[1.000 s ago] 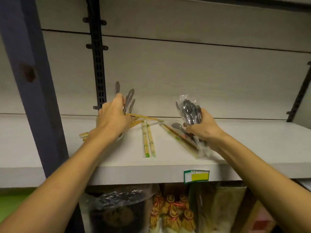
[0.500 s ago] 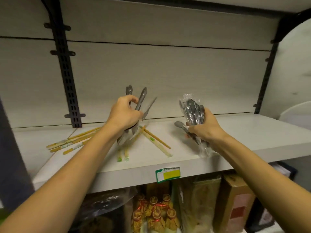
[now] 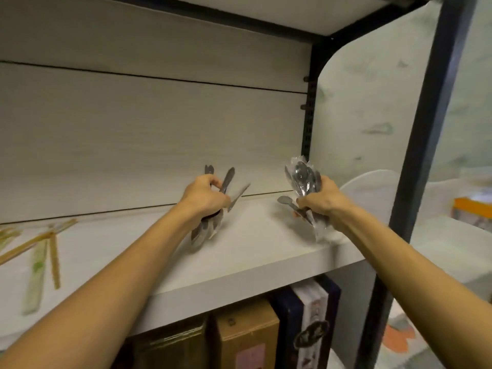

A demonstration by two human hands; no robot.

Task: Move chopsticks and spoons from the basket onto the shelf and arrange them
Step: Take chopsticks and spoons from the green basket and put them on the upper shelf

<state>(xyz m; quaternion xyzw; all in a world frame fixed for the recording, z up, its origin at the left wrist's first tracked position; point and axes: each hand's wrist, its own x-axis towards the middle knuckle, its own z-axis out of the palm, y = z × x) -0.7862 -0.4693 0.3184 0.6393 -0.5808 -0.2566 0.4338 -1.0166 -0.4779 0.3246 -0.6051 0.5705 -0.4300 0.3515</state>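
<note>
Now your view has swung right: the chopsticks (image 3: 40,249) lie far left on the shelf (image 3: 261,251). Your left hand (image 3: 205,195) curls tight round loose spoons (image 3: 213,209), bowls down; your right hand (image 3: 319,201) grips a plastic-wrapped spoon bundle (image 3: 303,179) above the shelf.

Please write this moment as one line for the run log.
left hand: grips loose spoons | right hand: grips wrapped spoons | chopsticks: on shelf
</note>
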